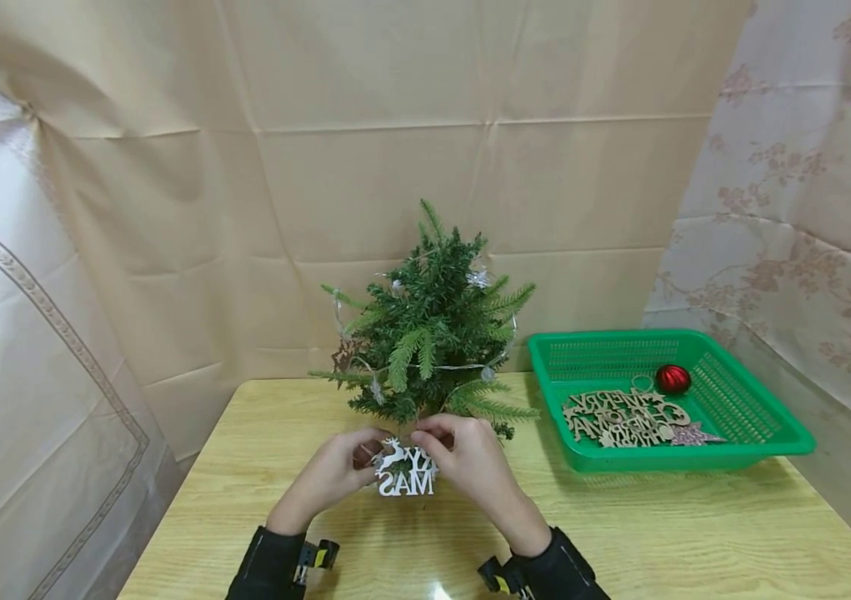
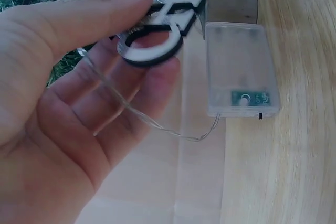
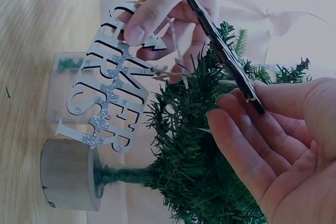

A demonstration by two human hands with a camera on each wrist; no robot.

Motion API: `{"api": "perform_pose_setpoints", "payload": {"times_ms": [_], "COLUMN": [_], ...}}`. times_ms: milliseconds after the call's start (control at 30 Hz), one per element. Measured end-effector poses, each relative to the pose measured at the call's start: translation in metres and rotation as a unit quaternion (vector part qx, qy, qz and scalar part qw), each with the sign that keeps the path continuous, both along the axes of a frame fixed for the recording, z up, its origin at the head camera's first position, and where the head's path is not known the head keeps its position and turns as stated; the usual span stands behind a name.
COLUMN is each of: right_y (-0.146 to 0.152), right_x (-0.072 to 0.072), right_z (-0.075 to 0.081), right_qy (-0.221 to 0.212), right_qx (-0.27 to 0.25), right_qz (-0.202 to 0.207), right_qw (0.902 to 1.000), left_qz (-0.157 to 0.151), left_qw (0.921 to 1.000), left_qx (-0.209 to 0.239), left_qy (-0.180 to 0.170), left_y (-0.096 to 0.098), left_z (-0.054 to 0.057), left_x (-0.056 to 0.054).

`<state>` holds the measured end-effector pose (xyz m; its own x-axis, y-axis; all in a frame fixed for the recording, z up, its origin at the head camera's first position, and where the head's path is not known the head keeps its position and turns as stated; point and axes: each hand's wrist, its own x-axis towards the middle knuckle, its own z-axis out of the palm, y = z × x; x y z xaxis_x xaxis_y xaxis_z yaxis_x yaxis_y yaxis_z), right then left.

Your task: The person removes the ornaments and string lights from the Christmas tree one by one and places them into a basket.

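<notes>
My left hand (image 1: 331, 471) pinches a white and glitter-silver "Merry Christmas" lettering ornament (image 3: 105, 82) between thumb and fingers; its letters show reversed in the head view. Close by, in front of the small Christmas tree (image 1: 433, 333), is my right hand (image 1: 470, 458). Between its thumb and fingertips it holds a thin, flat, dark-edged piece (image 3: 226, 51), turned edge-on in the right wrist view, so its face is hidden. A thin light-string wire (image 2: 142, 116) passes the left fingers to a clear battery box (image 2: 241, 66) on the table.
A green basket (image 1: 695, 458) stands at the right of the wooden table (image 1: 245, 467). Inside lie wooden lettering ornaments (image 1: 628, 417), a red ball (image 1: 673, 379) and a glittery star (image 1: 691, 434). The tree stands on a round base (image 3: 71, 174). Cloth (image 1: 365, 183) hangs behind.
</notes>
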<state>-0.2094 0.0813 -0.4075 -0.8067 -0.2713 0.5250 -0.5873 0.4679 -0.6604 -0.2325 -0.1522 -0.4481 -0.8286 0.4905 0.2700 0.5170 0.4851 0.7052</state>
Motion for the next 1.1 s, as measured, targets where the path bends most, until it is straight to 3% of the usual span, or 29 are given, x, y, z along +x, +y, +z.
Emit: {"api": "perform_pose_setpoints", "payload": {"times_ms": [167, 367, 467, 633, 700, 900, 1100], "right_y": [0.001, 0.001, 0.001, 0.001, 0.001, 0.001, 0.001], "right_x": [0.000, 0.000, 0.000, 0.000, 0.000, 0.000, 0.000], "right_z": [0.000, 0.000, 0.000, 0.001, 0.001, 0.002, 0.001], "right_qy": [0.001, 0.007, 0.007, 0.006, 0.008, 0.009, 0.004], "right_qx": [0.003, 0.002, 0.000, -0.002, -0.002, -0.003, -0.002], "right_qz": [0.000, 0.002, 0.006, 0.010, 0.010, 0.005, 0.006], "right_qw": [1.0000, 1.0000, 1.0000, 0.9999, 0.9999, 0.9999, 1.0000], "left_qz": [-0.002, -0.012, 0.002, 0.027, 0.031, 0.051, 0.088], "left_qw": [1.0000, 0.9982, 0.9942, 0.9810, 0.9802, 0.9871, 0.9823], "left_qx": [0.009, 0.001, -0.007, -0.019, -0.025, -0.052, -0.085], "left_qy": [0.004, 0.059, 0.108, 0.191, 0.194, 0.143, 0.142], "left_y": [0.000, -0.001, 0.001, 0.004, 0.005, 0.006, 0.007], "left_z": [0.000, -0.003, -0.002, 0.008, 0.014, 0.024, 0.019], "left_x": [0.001, -0.002, -0.001, 0.004, 0.008, 0.016, 0.013]}}
